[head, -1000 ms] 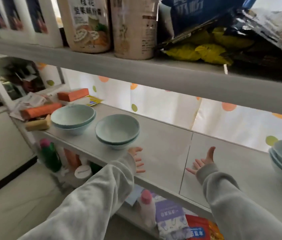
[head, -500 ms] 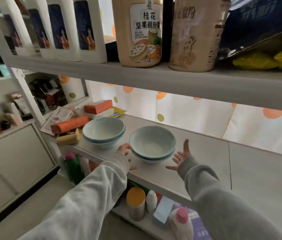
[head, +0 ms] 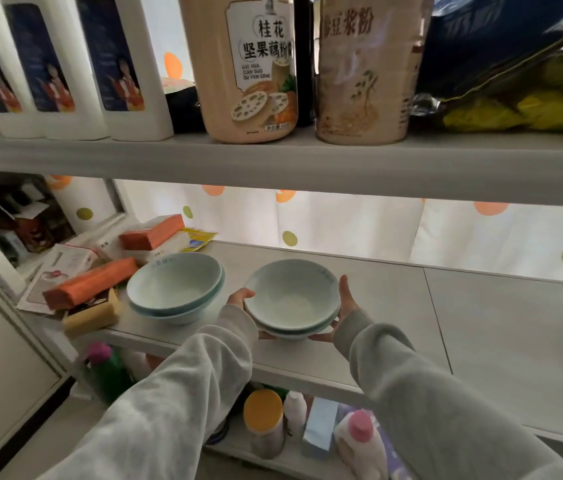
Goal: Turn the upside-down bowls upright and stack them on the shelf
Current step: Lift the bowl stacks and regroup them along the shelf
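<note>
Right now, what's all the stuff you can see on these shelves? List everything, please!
held bowl stack: two nested bowls, pale blue-green, upright, at the middle shelf
second bowl stack: two nested bowls, pale blue-green, upright, left of the held one
orange boxes: two, orange, middle shelf's left end
yellow block: one, yellow, front left of that shelf
white cartons: three, white with blue labels, top shelf, left
beige jars: two, beige, top shelf, middle
curtain: one, white with orange and green dots, behind the shelves
pink-capped bottle: one, white, below the middle shelf
yellow-lidded jar: one, below too
left hand: one, grips the held stack's left rim
right hand: one, holds its right side
</note>
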The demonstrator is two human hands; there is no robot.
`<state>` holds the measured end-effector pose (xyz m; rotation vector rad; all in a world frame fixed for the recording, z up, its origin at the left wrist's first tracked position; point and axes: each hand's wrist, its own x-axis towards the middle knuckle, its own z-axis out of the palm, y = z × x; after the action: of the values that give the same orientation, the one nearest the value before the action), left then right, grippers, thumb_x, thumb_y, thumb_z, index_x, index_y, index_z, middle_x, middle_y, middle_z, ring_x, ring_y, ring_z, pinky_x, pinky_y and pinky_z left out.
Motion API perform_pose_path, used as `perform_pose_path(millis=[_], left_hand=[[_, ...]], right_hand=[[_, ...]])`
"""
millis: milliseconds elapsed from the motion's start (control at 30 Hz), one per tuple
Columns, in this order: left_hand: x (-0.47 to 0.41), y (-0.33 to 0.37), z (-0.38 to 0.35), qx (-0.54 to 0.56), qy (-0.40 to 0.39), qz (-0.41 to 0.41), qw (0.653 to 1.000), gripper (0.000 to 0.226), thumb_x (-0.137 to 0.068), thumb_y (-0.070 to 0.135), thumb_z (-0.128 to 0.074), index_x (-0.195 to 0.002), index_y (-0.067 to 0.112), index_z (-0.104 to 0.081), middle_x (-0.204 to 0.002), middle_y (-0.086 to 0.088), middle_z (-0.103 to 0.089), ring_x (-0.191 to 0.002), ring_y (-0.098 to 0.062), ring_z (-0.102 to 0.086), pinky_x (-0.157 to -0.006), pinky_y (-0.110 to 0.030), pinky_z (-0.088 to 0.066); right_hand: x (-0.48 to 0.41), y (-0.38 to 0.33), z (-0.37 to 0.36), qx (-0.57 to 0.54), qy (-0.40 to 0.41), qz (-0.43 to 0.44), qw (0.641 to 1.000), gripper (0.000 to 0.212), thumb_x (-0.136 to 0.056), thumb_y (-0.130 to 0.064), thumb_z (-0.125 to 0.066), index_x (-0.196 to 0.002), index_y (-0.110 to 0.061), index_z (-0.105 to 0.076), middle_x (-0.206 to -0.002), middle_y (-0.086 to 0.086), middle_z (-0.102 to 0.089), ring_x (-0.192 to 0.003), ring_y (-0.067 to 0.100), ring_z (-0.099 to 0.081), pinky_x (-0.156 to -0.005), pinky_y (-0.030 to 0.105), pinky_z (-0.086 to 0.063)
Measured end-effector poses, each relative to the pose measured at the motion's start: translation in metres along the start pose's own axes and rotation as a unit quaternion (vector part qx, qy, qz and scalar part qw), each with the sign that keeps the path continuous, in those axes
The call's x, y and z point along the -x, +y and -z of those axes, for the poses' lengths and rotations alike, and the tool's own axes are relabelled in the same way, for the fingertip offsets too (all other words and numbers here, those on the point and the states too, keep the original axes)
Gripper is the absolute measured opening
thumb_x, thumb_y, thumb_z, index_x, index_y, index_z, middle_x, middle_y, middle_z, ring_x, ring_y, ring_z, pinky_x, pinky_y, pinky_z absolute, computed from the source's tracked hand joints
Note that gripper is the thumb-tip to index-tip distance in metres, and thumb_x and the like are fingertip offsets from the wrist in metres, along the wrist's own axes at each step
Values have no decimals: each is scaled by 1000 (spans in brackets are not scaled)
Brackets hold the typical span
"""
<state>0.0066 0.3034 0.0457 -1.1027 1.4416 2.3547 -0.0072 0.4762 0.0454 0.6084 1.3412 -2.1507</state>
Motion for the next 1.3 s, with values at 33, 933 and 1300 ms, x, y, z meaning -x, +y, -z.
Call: perform_pose_path(millis=[33,933,1300], left_hand=[[0,-2,-3,-2,-4,2,1000,30,-89,25,-48,-116,11,-42,-86,-11,-45,-100,-38,-44,-99,-64,-39],[136,-246,-367,-183,-324,106,922,51,-85,17,-48,-135,8,-42,-89,-11,-46,-81,-34,-48,-101,-61,-39],[168,-299,-443,-226,-344,139,901,53,-90,16,-47,-141,8,-34,-84,-8,-42,-112,-38,-43,-106,-59,-34]], right_hand=[[5,-1,2,0,1,-2,1000,88,-83,-72,-37,-145,-10,-30,-149,14,-34,-136,38,-34,-109,54,-34],[175,-90,409,-126,335,113,927,87,-79,-78,-34,-138,-14,-43,-138,15,-49,-128,37,-44,-95,41,-40],[208,-104,490,-142,418,137,887,86,-87,-70,-30,-144,-6,-34,-148,8,-39,-137,29,-35,-113,33,-25]])
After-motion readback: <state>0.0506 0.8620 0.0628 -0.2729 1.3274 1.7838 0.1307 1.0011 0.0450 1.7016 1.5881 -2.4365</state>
